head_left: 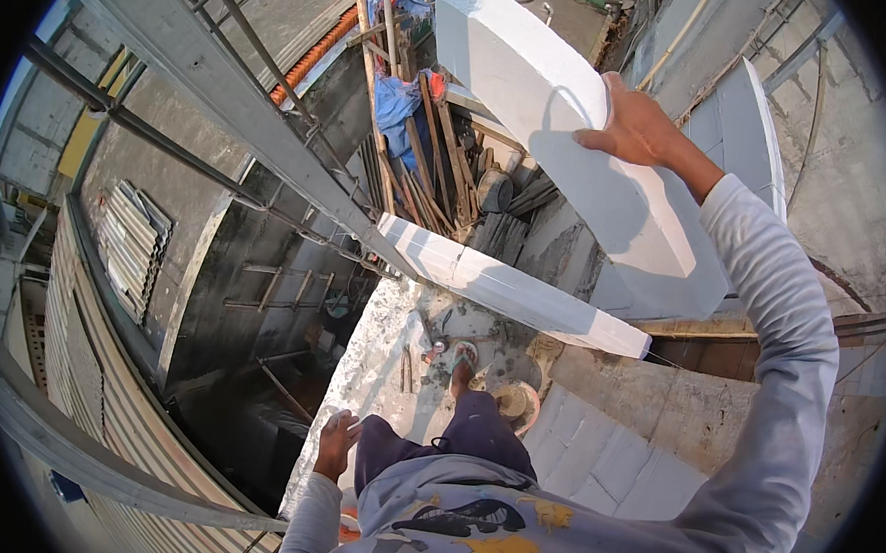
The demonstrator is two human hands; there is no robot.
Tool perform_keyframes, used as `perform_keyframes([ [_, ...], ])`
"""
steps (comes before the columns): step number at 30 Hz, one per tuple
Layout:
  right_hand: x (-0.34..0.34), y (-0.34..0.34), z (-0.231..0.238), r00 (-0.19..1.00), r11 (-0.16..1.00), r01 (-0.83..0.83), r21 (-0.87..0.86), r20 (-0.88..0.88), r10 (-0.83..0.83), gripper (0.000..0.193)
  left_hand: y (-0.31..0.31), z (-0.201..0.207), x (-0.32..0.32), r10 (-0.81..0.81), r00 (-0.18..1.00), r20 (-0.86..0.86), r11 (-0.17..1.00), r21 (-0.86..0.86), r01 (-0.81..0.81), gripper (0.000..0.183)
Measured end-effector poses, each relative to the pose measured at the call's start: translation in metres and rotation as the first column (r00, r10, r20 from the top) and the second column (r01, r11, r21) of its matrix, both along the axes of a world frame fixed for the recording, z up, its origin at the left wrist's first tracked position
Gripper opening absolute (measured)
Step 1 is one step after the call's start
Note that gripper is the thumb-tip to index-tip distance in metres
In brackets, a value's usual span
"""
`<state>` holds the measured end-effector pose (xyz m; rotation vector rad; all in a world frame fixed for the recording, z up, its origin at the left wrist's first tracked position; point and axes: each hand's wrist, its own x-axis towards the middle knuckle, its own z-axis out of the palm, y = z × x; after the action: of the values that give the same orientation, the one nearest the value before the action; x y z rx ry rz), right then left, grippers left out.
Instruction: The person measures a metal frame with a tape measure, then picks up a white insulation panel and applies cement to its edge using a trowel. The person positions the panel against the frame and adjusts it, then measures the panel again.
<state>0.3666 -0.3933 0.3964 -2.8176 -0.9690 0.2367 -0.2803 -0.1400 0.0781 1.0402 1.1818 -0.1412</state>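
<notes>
My right hand (632,123) grips the upper edge of a large white lightweight concrete block (621,221), thumb on the shaded broad face. The block is tilted, with its lower end above a row of laid white blocks (508,283). Beside my left thigh hangs my left hand (337,441), fingers loosely bent and apart, with nothing seen in it. Below the row, near my sandalled foot (465,357), sits a round bucket (516,407) with greyish stuff in it. Small tools, too small to name, lie close by.
A drop with a dark lower area (246,406) lies to the left of the pale ledge (353,372). Metal scaffold bars (232,95) cross the left side. Wooden poles and blue sheeting (399,119) stand beyond the row. More blocks (604,450) lie at lower right.
</notes>
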Motion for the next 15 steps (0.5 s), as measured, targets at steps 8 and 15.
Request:
perform_keyframes([
  [8,-0.007,0.015,-0.111,0.967,0.987,-0.151,-0.056,-0.218,0.136,0.09,-0.055,-0.007,0.042,-0.072,0.985,-0.16,0.997,0.022,0.076,0.039],
  [15,-0.046,0.035,-0.151,0.909,0.938,-0.289,-0.189,-0.363,0.207,0.108,-0.067,-0.025,0.094,-0.146,0.989,0.009,0.986,0.087,0.144,0.043],
])
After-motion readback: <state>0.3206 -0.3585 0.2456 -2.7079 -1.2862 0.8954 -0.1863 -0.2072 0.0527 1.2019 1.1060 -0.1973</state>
